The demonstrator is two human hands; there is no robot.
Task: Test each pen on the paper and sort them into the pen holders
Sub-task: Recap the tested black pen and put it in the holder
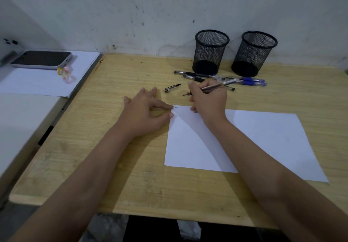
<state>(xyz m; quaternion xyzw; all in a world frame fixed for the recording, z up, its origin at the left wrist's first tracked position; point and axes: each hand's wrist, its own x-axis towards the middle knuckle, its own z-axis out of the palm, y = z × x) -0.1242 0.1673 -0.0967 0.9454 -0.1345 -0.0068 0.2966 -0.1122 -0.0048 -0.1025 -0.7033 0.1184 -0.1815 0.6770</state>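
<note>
**Pen up off the sheet, first scribble on the paper**

Pen point(212, 87) is the star here, gripped in the right hand point(208, 98), its tip poking out past the fingers and hovering over bare wood just beyond the paper's far edge. But let's take it from the big stuff down. The bench point(113, 166) carries everything. The paper point(263, 141) lies flat under the right forearm, and the left hand point(143, 113) spreads open beside it, fingertips pinning the near-left corner, right by a small scribble point(175, 107) that looks like the test mark. Beyond the right hand stand two mesh pen holders point(210, 52) point(253, 53); I can't tell whether anything is inside them. Between the holders and the right hand sits a loose heap of pens point(244, 80), well within reach. Between the two hands, a little further out, lies a black cap point(172, 88), apart from both.

How will this pen handle? Light, stiff, smooth-barrelled I'd say, liable to roll if set down. The low writing grip near the tip suits testing; for dropping it in a holder, a pinch at mid-barrel looks better. The cap is small and easily flicked away.
</note>
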